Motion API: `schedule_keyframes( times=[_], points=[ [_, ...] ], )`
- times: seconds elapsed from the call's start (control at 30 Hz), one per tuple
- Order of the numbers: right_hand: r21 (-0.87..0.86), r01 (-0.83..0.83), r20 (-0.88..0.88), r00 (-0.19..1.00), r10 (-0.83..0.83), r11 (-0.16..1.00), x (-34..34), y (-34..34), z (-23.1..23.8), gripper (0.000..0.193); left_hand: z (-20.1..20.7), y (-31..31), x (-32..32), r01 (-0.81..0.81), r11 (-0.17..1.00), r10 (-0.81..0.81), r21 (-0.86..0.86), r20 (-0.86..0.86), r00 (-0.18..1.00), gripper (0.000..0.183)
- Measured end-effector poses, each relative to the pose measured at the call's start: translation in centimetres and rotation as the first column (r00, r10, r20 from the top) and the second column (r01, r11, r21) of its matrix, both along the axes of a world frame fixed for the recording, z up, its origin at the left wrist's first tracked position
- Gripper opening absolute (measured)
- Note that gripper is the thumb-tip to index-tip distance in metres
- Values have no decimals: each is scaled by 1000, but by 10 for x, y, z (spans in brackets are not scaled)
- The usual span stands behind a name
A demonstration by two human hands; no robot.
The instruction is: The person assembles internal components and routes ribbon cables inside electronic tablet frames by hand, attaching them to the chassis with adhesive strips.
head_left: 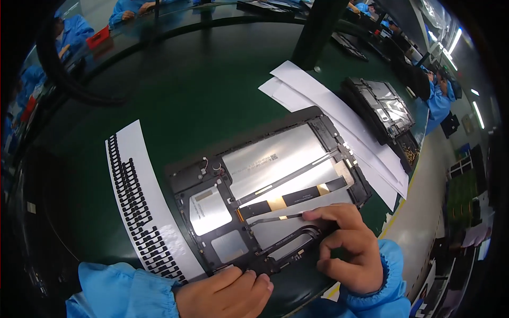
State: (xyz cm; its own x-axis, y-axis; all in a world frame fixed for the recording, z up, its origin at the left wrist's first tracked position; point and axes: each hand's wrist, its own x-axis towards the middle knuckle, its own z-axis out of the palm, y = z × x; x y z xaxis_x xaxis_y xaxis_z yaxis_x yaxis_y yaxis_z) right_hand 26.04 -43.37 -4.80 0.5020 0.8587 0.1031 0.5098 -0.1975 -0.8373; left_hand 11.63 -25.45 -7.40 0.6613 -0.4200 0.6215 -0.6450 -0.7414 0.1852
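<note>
An opened tablet (pixel 275 164) lies tilted on the green mat, with silver battery plates and black flat cables showing. My left hand (pixel 225 294) is bent round its near edge, the fingertips on the dark frame by the lower left corner. Over the lower right part, my right hand (pixel 352 249) presses its index fingertip on a thin black flex cable (pixel 275 218). Thumb and index finger of that hand stand apart, with nothing visible between them. Left of the tablet is a white strip (pixel 164 222) bearing rows of small black adhesive pieces (pixel 132 199).
White paper sheets (pixel 313 100) lie beyond the tablet to the right. Past them sits a stack of opened tablets (pixel 382 106) beside a tray of small brass-coloured parts (pixel 409 151). A dark post (pixel 321 32) rises at the back. People in blue work at surrounding benches.
</note>
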Motion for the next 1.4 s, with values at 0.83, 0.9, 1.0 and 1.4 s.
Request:
schedule_keyframes(
  times=[0.83,0.9,1.0,1.4],
  points=[
    [-81,146,127,983,-135,986,-13,14,-5,8,9,-4,11,22,999,-20,40,-49,999,27],
    [-73,133,144,982,-121,988,-14,15,-3,8,22,-4,18,27,968,-3,251,-96,995,27],
    [-91,129,178,978,-111,987,-12,14,-1,7,3,-10,16,20,977,5,212,-118,993,26],
    [39,14,261,965,-23,999,-4,1,-12,18,0,-7,15,-46,964,38,264,34,999,26]
  ],
)
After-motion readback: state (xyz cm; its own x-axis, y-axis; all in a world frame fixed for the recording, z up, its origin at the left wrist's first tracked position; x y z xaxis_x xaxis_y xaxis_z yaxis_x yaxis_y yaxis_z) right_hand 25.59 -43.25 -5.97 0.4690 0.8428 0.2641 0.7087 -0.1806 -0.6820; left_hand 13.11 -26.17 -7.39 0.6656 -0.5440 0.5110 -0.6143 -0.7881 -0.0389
